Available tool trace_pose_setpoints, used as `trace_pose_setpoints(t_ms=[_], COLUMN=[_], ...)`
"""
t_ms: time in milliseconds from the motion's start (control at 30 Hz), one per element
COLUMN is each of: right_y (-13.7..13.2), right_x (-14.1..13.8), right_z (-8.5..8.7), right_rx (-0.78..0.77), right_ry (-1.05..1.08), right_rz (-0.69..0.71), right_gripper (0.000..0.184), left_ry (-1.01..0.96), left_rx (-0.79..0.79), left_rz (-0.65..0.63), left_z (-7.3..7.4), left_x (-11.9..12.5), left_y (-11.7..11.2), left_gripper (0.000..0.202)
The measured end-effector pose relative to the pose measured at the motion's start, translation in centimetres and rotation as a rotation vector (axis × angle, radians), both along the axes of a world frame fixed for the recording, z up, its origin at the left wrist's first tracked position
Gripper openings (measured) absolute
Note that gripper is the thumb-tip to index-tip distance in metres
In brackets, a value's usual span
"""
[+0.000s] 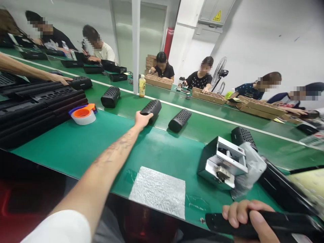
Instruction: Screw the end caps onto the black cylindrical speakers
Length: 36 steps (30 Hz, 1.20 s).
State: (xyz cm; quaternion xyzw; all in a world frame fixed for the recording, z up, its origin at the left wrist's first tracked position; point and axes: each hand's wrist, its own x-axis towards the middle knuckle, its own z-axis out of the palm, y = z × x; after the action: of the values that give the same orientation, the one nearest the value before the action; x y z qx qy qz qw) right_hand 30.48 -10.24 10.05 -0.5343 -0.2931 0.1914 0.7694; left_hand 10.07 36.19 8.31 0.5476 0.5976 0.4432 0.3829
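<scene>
My left hand [142, 119] reaches far out over the green belt and closes on the near end of a black perforated speaker [152, 107]. Another black speaker [179, 120] lies just right of it, and a third [110, 97] to the left. My right hand [244, 216] sits low at the near edge, its fingers wrapped round a long flat black case [263, 224]. A metal fixture box [222, 162] stands on the bench between the two hands, with a crumpled plastic bag [253, 168] beside it.
A grey foam pad [159, 190] is taped to the bench in front of me. A stack of black cases [37, 111] and an orange tape dispenser [83, 114] lie left. A co-worker's arm [32, 71] reaches in from the left; several people sit opposite with cardboard trays [207, 96].
</scene>
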Motion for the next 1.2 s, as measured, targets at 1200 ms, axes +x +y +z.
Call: trace_pose_setpoints(t_ms=[1200], right_y=[4.5], right_x=[-5.0], right_z=[4.5], right_rx=[0.222], right_ry=[-0.308], right_rz=[0.298], right_gripper=[0.029], left_ry=[0.166], left_rx=[-0.003], left_rz=[-1.093], left_z=[-4.2], left_x=[-15.5], left_y=[-22.3], left_gripper=[0.112])
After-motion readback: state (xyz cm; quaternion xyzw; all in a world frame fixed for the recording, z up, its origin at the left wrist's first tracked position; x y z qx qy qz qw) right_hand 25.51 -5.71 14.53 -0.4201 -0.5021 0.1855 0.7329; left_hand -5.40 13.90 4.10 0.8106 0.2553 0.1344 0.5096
